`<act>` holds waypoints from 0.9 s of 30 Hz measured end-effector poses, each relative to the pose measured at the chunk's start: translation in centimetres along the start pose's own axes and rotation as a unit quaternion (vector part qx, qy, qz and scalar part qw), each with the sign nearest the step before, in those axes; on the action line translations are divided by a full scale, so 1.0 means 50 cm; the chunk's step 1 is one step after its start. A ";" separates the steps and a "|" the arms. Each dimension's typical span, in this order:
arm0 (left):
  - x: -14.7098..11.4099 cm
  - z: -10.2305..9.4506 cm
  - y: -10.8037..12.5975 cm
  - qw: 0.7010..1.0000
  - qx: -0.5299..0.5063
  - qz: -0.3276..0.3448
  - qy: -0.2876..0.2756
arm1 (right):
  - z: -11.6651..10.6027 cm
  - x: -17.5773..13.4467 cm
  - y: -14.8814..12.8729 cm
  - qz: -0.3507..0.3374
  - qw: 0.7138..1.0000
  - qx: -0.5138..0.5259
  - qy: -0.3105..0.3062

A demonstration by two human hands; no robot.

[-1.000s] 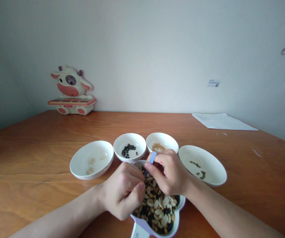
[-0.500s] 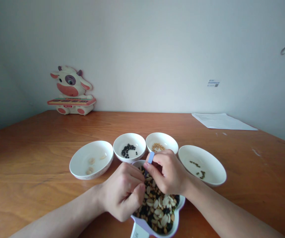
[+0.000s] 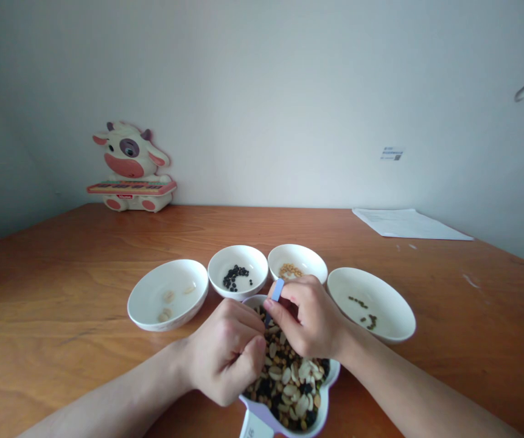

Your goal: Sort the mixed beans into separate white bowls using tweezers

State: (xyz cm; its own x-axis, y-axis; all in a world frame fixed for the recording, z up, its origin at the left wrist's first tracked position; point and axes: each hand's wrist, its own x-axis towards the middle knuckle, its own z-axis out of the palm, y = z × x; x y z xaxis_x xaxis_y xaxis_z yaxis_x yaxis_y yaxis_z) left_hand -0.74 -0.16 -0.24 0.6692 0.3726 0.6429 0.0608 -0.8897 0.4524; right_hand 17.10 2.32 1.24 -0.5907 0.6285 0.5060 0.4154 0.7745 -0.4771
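Barely anything has moved since a second ago: the blue-purple strip [image 3: 277, 289] leans a touch further left, with the right hand [image 3: 310, 316] around it, while the bowls stay put. That strip is pinched between the right thumb and fingers, its upper end poking up and its lower end down at the far part of a lobed, purple-edged container [image 3: 335, 372]. This container sits at the near middle of the wooden tabletop [image 3: 61, 304], filled with a mix [image 3: 291, 389] of pale split nuts, yellow beans and black beans; its pale handle [image 3: 257, 424] points to the near left. At its left side, the left hand [image 3: 229, 353] is curled into a fist, fingers folded in; I cannot tell whether it grips anything. Four white bowls arc just beyond: the left bowl [image 3: 145, 298] with a few pale pieces, the black-bean bowl [image 3: 218, 267], the yellow-bean bowl [image 3: 310, 258] partly behind the right hand, and the right bowl [image 3: 394, 310] with small green beans. A cow toy keyboard [image 3: 131, 167] stands far left; papers [image 3: 412, 224] lie far right.
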 end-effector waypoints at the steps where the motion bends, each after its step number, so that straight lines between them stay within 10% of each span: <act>1: 0.000 0.000 0.000 1.000 0.000 0.000 0.001 | 0.000 0.000 0.000 0.001 1.000 0.000 -0.001; 27: 0.001 -0.006 -0.001 0.999 0.052 0.010 -0.004 | 0.003 0.001 -0.001 -0.009 1.000 -0.013 -0.014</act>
State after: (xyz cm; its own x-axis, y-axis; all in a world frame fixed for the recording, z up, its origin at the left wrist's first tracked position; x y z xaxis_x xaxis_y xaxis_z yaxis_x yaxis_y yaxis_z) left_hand -0.93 -0.02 -0.02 0.6765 0.3523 0.6467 0.1226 -0.9198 0.3728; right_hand 16.96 2.32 1.16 -0.6177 0.6126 0.4932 0.4227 0.7874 -0.4486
